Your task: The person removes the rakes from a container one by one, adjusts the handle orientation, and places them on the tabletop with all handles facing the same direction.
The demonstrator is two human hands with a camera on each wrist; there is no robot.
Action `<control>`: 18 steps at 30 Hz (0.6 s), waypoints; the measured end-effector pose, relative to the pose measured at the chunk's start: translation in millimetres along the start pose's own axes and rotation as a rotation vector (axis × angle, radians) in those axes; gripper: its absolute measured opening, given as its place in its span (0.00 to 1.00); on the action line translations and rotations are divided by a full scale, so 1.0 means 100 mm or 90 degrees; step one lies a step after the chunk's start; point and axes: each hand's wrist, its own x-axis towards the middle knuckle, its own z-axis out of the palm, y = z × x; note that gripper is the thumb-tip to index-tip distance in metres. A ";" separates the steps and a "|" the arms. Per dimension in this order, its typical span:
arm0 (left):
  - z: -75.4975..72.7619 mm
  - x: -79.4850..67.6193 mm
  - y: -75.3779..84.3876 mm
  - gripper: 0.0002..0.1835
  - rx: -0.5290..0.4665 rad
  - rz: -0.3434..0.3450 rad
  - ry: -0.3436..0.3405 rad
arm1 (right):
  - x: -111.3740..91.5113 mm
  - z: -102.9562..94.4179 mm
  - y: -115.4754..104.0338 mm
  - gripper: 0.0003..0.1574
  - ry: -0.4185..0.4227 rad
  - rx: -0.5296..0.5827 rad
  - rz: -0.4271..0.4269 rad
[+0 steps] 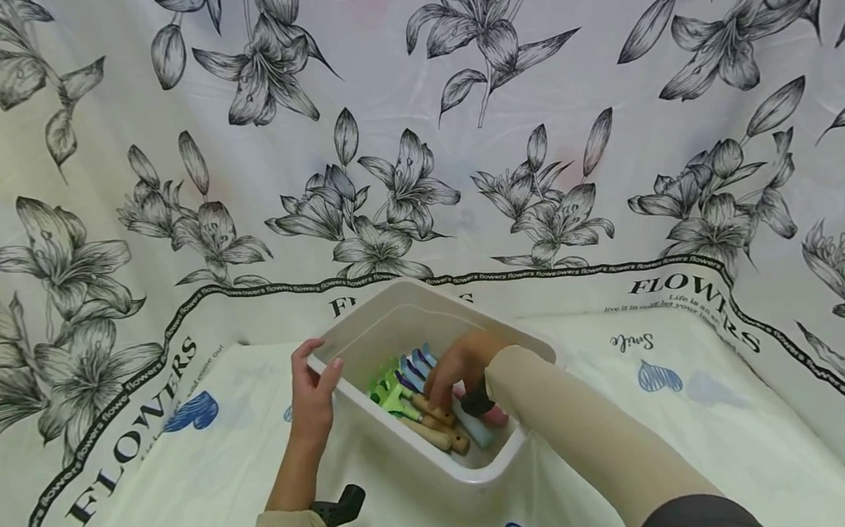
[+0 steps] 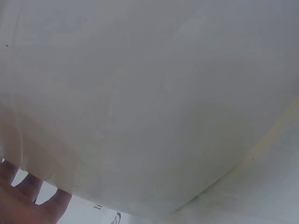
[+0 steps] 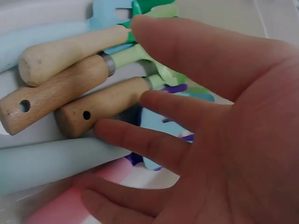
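Note:
A deep white plastic bin (image 1: 404, 319) stands tilted across the head view. My left hand (image 1: 316, 400) grips its left rim, thumb over the edge and fingers along the outer wall. Inside lie small hand tools with green heads (image 1: 387, 382) and wooden handles (image 3: 53, 93), one of them paler. Beside them are light blue pieces with purple edges (image 1: 414, 367), a pale blue handle (image 3: 56, 163) and a pink handle (image 3: 60, 200). My right hand (image 1: 464, 368) reaches into the bin with fingers spread, index and middle fingertips right at the nearest wooden handle, thumb by the paler one.
A white cloth (image 1: 705, 440) printed with hearts covers the surface under the bin. Behind it hangs a flower-printed curtain (image 1: 379, 93). A black wrist strap (image 1: 340, 506) sits on my left forearm.

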 end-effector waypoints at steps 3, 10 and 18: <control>0.01 0.00 0.00 0.26 -0.003 -0.006 0.000 | 0.04 0.00 0.01 0.36 0.011 0.025 0.016; 0.04 -0.02 0.01 0.26 -0.002 -0.012 0.004 | 0.07 0.04 -0.02 0.41 -0.001 0.047 0.024; 0.02 -0.02 0.02 0.26 0.004 -0.008 0.005 | 0.02 -0.01 -0.08 0.38 0.046 -0.062 -0.155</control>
